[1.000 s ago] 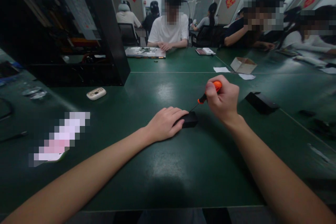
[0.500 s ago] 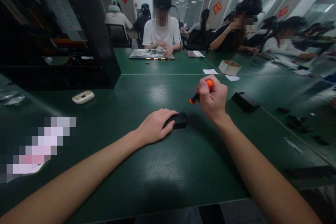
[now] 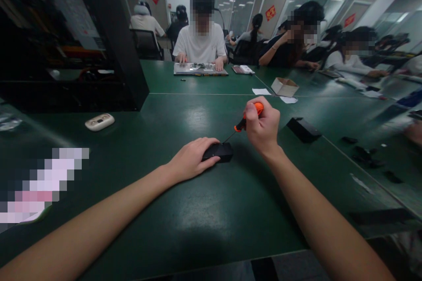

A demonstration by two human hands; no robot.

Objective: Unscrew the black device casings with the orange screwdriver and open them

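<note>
A small black box-shaped piece (image 3: 224, 153) lies on the green table (image 3: 198, 215), its long side running left to right. My left hand (image 3: 194, 156) grips its left end, with the fingers over the far side and the thumb along the near side. My right hand (image 3: 263, 123) is wrapped round the orange and black handle of a screwdriver (image 3: 239, 125). The thin shaft slants down to the left, and its tip meets the top of the black piece near my left fingertips. What the tip sits in is too small to tell.
A black box (image 3: 303, 129) lies to the right, with several small dark parts (image 3: 365, 156) beyond it. At left are a beige oval case (image 3: 100, 122) and a large black cabinet (image 3: 132, 52). Across the table a person (image 3: 200, 41) works on a flat panel (image 3: 198, 70); an open carton (image 3: 284, 87) stands further right.
The view has shifted slightly, so my hands and the black piece appear a little further left. The screwdriver tip stays on the piece. Across the table, the person's hands have moved apart on the panel.
</note>
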